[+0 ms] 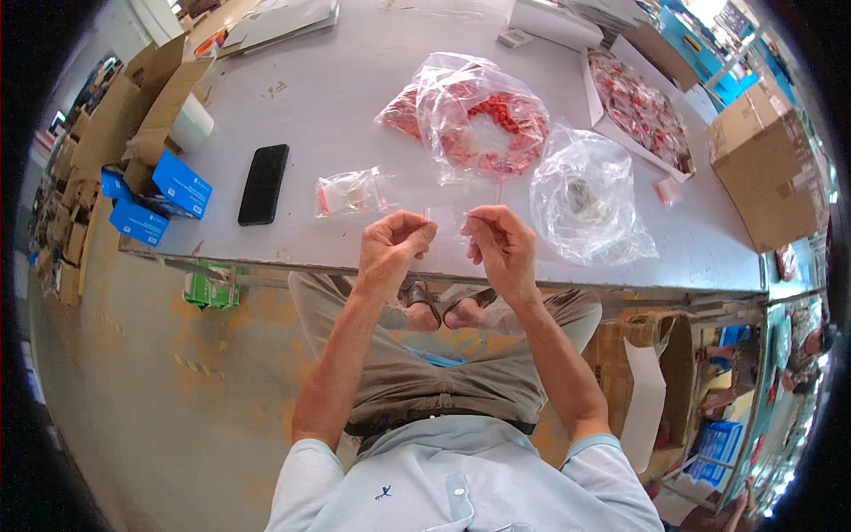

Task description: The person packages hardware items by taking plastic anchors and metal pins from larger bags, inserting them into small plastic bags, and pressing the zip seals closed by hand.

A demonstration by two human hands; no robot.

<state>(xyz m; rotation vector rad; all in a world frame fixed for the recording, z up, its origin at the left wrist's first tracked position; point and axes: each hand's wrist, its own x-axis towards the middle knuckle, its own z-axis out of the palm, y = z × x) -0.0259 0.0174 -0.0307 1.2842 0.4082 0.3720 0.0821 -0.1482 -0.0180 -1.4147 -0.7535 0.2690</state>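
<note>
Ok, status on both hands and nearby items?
Left hand, right hand both pinched; anything held too faint to tell. Small clear packet beyond left hand. Large clear bag right of right hand.

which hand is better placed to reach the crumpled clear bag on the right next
Probably the right hand: it lies close to the crumpled clear bag, while the left hand is farther away. Whether the right holds anything is unclear.

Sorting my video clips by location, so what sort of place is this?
Probably a packing or assembly workshop, judging by the clear plastic bag of red pieces, the open white box of red packets and the brown cardboard carton.
</note>
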